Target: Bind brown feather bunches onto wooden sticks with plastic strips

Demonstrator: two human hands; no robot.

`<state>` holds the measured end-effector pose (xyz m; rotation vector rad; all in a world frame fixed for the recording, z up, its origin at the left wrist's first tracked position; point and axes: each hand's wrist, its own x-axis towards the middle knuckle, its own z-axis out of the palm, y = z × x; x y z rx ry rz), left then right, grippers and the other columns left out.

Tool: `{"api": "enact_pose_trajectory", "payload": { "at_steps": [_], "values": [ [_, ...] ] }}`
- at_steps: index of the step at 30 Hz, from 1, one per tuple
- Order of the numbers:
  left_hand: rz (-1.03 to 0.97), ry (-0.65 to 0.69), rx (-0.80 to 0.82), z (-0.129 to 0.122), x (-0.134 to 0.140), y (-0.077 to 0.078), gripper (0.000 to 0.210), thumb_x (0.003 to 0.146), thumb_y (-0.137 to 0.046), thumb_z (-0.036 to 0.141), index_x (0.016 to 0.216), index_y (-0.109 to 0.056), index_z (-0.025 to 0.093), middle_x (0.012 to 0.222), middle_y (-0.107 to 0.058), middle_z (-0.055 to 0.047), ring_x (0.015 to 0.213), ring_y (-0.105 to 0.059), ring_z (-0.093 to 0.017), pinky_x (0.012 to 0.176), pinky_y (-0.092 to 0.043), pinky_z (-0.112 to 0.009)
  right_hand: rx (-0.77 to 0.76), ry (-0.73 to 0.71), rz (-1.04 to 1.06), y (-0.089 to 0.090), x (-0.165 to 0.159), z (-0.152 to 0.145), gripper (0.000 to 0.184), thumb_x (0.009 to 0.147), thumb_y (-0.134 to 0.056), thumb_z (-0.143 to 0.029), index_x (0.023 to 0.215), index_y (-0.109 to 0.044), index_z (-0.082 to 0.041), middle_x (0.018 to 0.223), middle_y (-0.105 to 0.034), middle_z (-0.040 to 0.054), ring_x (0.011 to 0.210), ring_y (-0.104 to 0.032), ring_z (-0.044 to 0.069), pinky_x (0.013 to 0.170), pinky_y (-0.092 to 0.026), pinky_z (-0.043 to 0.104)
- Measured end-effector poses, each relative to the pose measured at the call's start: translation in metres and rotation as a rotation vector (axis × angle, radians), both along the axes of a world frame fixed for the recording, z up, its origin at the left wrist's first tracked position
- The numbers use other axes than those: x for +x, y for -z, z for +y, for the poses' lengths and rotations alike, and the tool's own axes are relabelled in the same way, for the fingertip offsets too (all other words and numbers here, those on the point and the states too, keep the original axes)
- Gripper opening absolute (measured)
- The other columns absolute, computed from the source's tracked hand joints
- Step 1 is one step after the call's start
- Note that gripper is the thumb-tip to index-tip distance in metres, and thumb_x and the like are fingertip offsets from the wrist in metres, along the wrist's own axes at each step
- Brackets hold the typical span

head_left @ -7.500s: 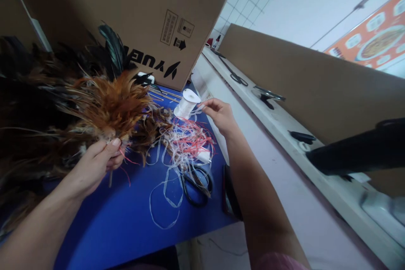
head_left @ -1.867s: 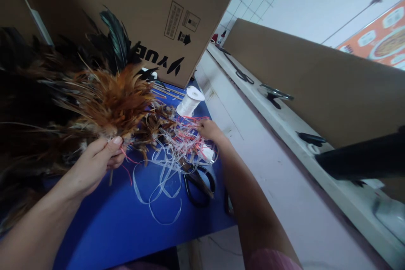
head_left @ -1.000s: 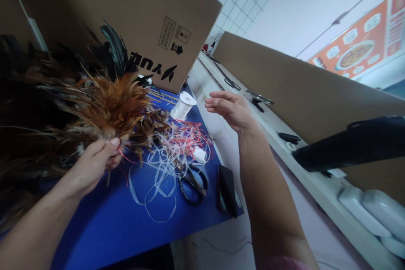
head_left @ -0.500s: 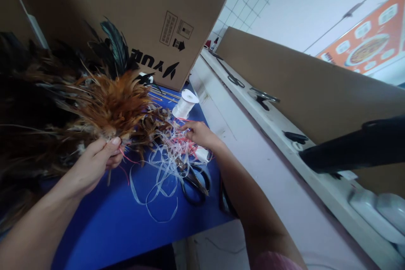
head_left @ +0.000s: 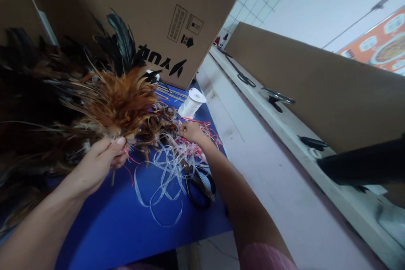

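My left hand (head_left: 109, 154) is closed round the base of a bunch of orange-brown feathers (head_left: 123, 101). A short stick end and a pink string hang below that grip. Over a tangled heap of white and pink ribbons (head_left: 171, 164), my right hand (head_left: 190, 131) has its fingers drawn together; whatever they pinch is hidden. Just behind it stands a white spool of ribbon (head_left: 192, 102), upright. Black-handled scissors (head_left: 201, 190) lie partly under the heap, nearer to me.
A large cardboard box (head_left: 152, 12) stands at the back of the blue table (head_left: 104, 223). Dark feathers (head_left: 28, 105) fill the left side. Along the right runs a white ledge (head_left: 268, 135) carrying another pair of scissors (head_left: 247, 80) and a black cylindrical object (head_left: 360, 162).
My right hand has drawn its fingers closer together over the ribbon heap and shifted slightly. The left hand keeps its grip on the feathers. The whole view has swung a little.
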<state>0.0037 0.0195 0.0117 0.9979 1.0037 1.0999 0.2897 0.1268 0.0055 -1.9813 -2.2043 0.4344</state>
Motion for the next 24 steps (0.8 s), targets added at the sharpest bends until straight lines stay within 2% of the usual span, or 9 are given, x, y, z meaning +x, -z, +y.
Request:
{"api": "enact_pose_trajectory", "payload": {
  "at_steps": [3,8,11,15,19,21,24],
  "values": [
    [0.007,-0.002,-0.006,0.0,0.0,0.0,0.047,0.073,-0.064,0.057,0.056,-0.048,0.015,0.05,-0.035,0.006,0.045,-0.028,-0.005,0.041,-0.023,-0.018,-0.004,0.015,0.073,0.001,0.003,0.005,0.01,0.072,-0.06,-0.016,0.064,-0.065,-0.014,0.063,-0.064,0.0007,0.06,-0.056,0.011,0.059,-0.04,0.02],
    [-0.006,0.011,-0.002,0.001,0.0,0.0,0.046,0.074,-0.063,0.056,0.058,-0.05,0.015,0.051,-0.036,0.005,0.045,-0.029,-0.006,0.041,-0.023,-0.019,0.027,0.053,0.164,-0.023,0.017,0.007,0.02,0.079,-0.051,-0.022,0.078,-0.067,-0.011,0.065,-0.063,0.0006,0.054,-0.052,0.009,0.052,-0.039,0.019],
    [-0.001,0.014,0.01,0.001,0.001,0.0,0.044,0.074,-0.063,0.055,0.059,-0.052,0.015,0.051,-0.037,0.005,0.045,-0.029,-0.006,0.041,-0.022,-0.019,0.042,0.054,0.165,-0.032,0.018,0.005,0.017,0.078,-0.052,-0.021,0.081,-0.067,-0.013,0.07,-0.065,0.0013,0.058,-0.054,0.009,0.056,-0.041,0.019],
    [0.008,0.015,0.007,0.001,0.0,0.0,0.044,0.075,-0.062,0.054,0.058,-0.049,0.016,0.05,-0.035,0.005,0.045,-0.028,-0.006,0.041,-0.022,-0.019,0.028,0.048,0.108,-0.019,0.004,0.004,0.006,0.07,-0.063,-0.021,0.068,-0.066,-0.016,0.068,-0.066,0.0019,0.065,-0.058,0.013,0.062,-0.042,0.021],
    [-0.006,0.009,-0.001,0.002,0.0,0.002,0.042,0.075,-0.062,0.053,0.06,-0.047,0.017,0.052,-0.036,0.005,0.046,-0.029,-0.007,0.041,-0.022,-0.019,0.012,0.083,0.1,0.0,-0.007,0.008,0.012,0.066,-0.065,-0.016,0.055,-0.059,-0.016,0.065,-0.066,0.0053,0.071,-0.06,0.017,0.065,-0.042,0.024],
    [-0.005,0.015,0.004,0.002,0.0,0.002,0.041,0.077,-0.061,0.052,0.061,-0.049,0.016,0.052,-0.037,0.005,0.046,-0.029,-0.007,0.041,-0.023,-0.019,0.002,0.102,0.151,0.002,-0.005,0.012,0.014,0.066,-0.061,-0.011,0.053,-0.059,-0.016,0.063,-0.065,0.0042,0.07,-0.06,0.016,0.065,-0.042,0.023],
    [-0.004,0.019,0.002,0.002,0.0,0.003,0.041,0.078,-0.06,0.051,0.061,-0.05,0.016,0.053,-0.038,0.005,0.046,-0.029,-0.006,0.041,-0.023,-0.02,-0.003,0.128,0.293,-0.009,0.004,0.017,0.011,0.068,-0.058,-0.011,0.059,-0.061,-0.016,0.06,-0.062,0.0001,0.063,-0.057,0.012,0.061,-0.043,0.021]
  ]
}}
